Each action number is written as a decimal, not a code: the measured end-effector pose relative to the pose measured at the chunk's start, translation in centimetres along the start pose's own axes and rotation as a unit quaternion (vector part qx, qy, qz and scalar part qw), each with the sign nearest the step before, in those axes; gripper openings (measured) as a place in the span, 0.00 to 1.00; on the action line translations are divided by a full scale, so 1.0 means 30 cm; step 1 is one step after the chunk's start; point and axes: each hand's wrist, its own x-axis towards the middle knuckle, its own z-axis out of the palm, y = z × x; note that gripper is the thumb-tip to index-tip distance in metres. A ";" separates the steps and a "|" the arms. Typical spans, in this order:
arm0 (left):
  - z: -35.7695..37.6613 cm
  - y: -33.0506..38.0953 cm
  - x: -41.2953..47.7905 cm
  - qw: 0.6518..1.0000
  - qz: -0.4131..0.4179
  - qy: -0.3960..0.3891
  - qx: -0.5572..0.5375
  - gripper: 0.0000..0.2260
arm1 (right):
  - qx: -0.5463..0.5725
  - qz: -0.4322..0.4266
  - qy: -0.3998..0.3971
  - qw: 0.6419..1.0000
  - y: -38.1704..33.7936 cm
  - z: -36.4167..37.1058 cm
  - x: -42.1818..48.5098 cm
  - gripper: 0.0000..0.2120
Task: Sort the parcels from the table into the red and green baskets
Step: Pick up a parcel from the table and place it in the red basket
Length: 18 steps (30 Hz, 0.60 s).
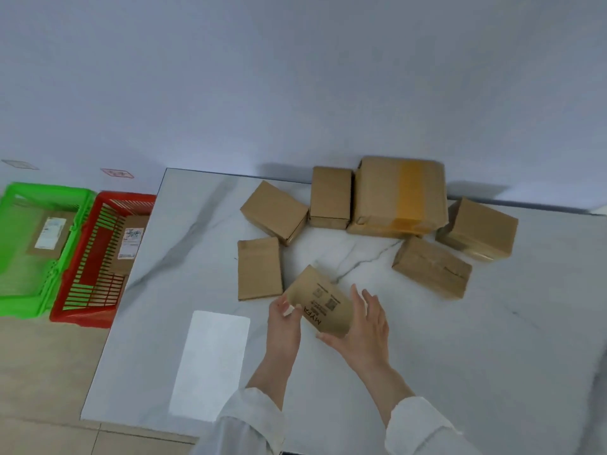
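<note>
A small brown parcel (pixel 320 303) with black print is held tilted above the marble table (pixel 427 356). My left hand (pixel 284 323) grips its left edge. My right hand (pixel 366 326) supports its right and lower edge, thumb under the corner. Several plain cardboard parcels lie behind it: one flat (pixel 259 269), one angled (pixel 274 211), one upright (pixel 330 197), a large taped one (pixel 399 197) and two more at right (pixel 432 267) (pixel 479 229). On the floor to the left stand the green basket (pixel 49 192) and the red basket (pixel 108 310), each holding a labelled parcel.
A bright white patch (pixel 212 362) lies on the table near my left arm. The table backs onto a pale wall. Two floor markers (pixel 117 173) sit beyond the baskets. Tiled floor shows below the table's left edge.
</note>
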 end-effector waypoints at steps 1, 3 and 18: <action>0.006 -0.016 0.017 1.000 -0.004 0.006 -0.020 0.19 | -0.032 -0.014 -0.002 0.999 0.004 0.026 0.028 0.54; 0.013 -0.041 0.039 0.998 -0.002 0.013 -0.057 0.18 | -0.073 -0.044 -0.008 0.996 0.015 0.078 0.070 0.54; 0.003 0.095 -0.241 0.992 0.004 -0.092 -0.091 0.23 | 0.453 0.078 -0.167 0.872 0.045 -0.273 -0.097 0.29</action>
